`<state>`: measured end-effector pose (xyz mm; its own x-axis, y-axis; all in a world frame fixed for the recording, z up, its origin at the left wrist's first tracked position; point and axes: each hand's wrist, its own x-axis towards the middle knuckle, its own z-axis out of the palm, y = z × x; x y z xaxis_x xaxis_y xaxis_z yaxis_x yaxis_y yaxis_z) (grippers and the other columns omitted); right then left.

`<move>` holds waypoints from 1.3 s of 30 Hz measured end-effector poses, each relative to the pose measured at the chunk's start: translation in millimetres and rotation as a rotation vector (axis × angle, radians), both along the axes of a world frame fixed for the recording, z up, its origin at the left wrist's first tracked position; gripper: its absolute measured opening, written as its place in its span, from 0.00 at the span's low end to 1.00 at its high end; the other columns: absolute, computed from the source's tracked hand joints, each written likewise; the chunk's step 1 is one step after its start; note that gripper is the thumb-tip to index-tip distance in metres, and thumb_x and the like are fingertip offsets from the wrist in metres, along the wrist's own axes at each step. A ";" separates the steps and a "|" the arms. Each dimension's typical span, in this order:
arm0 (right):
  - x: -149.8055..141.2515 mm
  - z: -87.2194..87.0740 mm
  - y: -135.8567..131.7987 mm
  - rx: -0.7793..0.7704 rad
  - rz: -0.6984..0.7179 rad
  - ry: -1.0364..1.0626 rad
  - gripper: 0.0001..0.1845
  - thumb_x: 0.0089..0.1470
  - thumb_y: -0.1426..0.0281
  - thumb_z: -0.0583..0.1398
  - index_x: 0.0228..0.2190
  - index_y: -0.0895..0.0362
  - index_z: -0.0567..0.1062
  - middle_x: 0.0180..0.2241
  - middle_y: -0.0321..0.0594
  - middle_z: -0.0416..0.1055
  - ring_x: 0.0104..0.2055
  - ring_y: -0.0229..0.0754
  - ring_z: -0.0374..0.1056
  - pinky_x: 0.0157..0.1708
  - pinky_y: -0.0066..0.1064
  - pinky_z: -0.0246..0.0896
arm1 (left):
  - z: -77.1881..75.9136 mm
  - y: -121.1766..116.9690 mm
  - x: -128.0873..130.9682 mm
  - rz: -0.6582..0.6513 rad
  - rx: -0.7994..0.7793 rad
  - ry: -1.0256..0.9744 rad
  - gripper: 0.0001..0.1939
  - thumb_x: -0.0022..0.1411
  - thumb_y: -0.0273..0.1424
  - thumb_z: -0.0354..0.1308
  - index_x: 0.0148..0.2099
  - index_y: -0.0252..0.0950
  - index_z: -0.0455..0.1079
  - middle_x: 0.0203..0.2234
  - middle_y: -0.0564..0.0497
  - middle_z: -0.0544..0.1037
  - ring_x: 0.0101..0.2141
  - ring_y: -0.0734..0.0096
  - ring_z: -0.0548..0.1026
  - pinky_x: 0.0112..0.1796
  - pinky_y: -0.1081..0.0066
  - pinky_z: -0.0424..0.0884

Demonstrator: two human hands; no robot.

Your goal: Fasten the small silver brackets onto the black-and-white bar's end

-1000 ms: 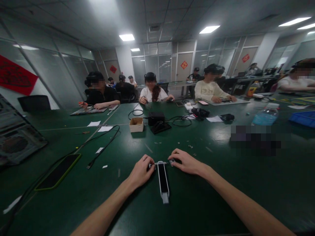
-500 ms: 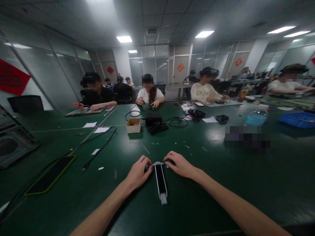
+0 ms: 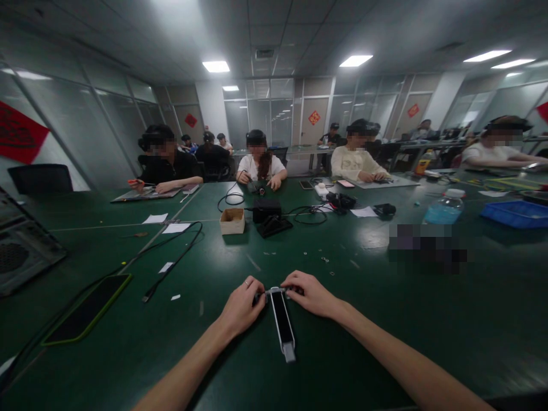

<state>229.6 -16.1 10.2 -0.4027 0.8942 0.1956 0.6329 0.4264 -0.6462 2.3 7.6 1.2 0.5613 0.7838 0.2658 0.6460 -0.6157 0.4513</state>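
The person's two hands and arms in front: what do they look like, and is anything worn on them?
The ungloved left hand wears a thin, pale, metallic-looking ring; no ring shows on the ungloved right hand. The left forearm and right forearm are bare, with no sleeve, watch or bracelet in view. No cables or markings can be made out.

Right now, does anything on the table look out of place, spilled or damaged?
A few tiny loose pieces lie scattered on the green table beyond the right hand, outside any container, which looks untidy. I see no spill, nor damage on the slim device, though the fingers hide parts of it.
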 end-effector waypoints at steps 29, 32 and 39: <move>110.6 -1.9 44.8 0.046 -0.398 -0.517 0.18 0.60 0.62 0.51 0.44 0.59 0.73 0.41 0.47 0.69 0.45 0.45 0.65 0.43 0.33 0.59 | 7.4 -2.0 -4.0 0.037 -0.007 -0.137 0.11 0.64 0.34 0.47 0.36 0.37 0.68 0.35 0.48 0.71 0.31 0.67 0.71 0.33 0.68 0.69; 107.5 -2.8 46.1 0.050 -0.398 -0.537 0.17 0.60 0.63 0.52 0.42 0.59 0.73 0.41 0.47 0.69 0.44 0.44 0.65 0.43 0.33 0.59 | 5.6 -1.5 -4.0 0.026 0.002 -0.142 0.11 0.64 0.34 0.47 0.36 0.37 0.68 0.35 0.48 0.71 0.31 0.67 0.71 0.33 0.68 0.69; 105.1 -8.9 50.6 0.127 -0.404 -0.556 0.13 0.60 0.69 0.51 0.37 0.60 0.74 0.38 0.47 0.70 0.42 0.44 0.64 0.44 0.32 0.58 | 5.0 -1.3 -2.7 0.023 -0.004 -0.106 0.11 0.64 0.34 0.47 0.36 0.36 0.68 0.35 0.48 0.71 0.31 0.67 0.71 0.33 0.68 0.69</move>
<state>334.6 34.5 1.3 -0.1139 0.9788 0.1702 0.9802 0.1386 -0.1413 -0.4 6.4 6.2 0.5120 0.7974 0.3195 0.6083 -0.5992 0.5205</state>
